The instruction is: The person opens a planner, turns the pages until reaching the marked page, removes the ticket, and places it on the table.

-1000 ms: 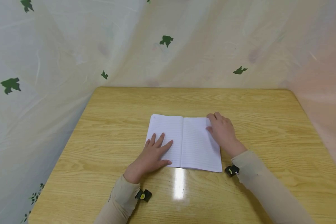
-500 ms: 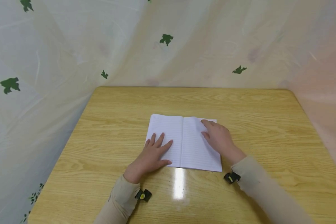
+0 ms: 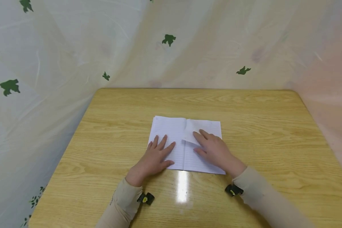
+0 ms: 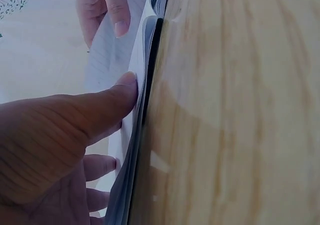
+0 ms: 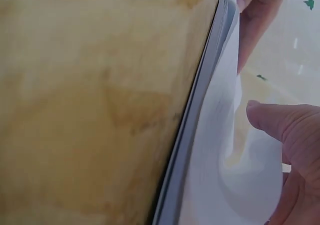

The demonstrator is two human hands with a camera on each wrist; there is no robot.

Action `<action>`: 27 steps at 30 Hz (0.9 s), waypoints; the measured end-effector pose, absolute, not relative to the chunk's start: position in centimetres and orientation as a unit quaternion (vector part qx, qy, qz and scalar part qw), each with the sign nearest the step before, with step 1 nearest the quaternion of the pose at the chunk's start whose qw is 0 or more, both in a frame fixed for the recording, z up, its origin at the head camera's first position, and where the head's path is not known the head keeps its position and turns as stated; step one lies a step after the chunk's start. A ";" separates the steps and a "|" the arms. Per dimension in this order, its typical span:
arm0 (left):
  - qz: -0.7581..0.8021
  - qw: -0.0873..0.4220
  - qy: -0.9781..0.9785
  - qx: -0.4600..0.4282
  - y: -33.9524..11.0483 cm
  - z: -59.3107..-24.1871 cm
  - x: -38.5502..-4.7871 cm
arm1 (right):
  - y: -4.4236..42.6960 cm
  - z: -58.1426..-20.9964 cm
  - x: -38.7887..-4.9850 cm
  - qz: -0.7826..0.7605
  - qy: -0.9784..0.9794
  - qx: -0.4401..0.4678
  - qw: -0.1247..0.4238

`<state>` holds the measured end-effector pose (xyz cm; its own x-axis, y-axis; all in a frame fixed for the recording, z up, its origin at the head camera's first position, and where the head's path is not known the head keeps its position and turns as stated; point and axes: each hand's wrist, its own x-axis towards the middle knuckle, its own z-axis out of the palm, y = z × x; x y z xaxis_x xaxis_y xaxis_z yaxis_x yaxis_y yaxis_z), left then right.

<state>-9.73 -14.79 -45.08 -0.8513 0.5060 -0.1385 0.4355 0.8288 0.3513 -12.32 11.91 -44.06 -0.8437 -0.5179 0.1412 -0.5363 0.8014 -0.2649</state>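
Observation:
An open lined notebook (image 3: pixel 175 126) lies on the wooden table. My left hand (image 3: pixel 152 158) rests flat on its left page with the fingers spread, and the thumb (image 4: pixel 112 102) lies by the near edge. Over the right page is my right hand (image 3: pixel 215 150), its fingertips on a turned-over leaf (image 3: pixel 190 130) whose corner points left across the fold. In the right wrist view that leaf (image 5: pixel 255 180) bends in a curve against the fingers, while the thumb (image 5: pixel 272 120) stands apart from it. Parts of the right page are hidden beneath the right hand.
The wooden table (image 3: pixel 125 107) reaches back to a pale curtain (image 3: pixel 205 63) with green bird shapes. Curtain also hangs along the left and right sides. A small black device (image 3: pixel 146 198) is worn at the left wrist, another (image 3: pixel 233 190) at the right.
My right hand has moved left and toward me from the right page's far corner, bending a leaf over toward the fold. The left hand has stayed in place.

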 end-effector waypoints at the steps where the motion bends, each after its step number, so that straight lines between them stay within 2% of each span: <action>1: 0.156 0.114 0.950 0.246 -14.8 -45.1 -9.7 | 11.8 -44.1 -12.2 0.153 -0.948 0.278 0.027; 14: 0.187 0.112 0.952 0.215 -14.6 -45.2 -9.9 | 10.1 -44.5 -10.7 0.206 -0.937 0.281 -0.006; 22: 0.199 0.118 0.949 0.214 -14.6 -45.1 -9.9 | 9.1 -44.3 -10.1 0.255 -0.923 0.289 0.006; 27: 0.203 0.116 0.948 0.214 -14.6 -45.1 -9.8 | 8.7 -44.2 -9.8 0.286 -0.916 0.281 -0.019</action>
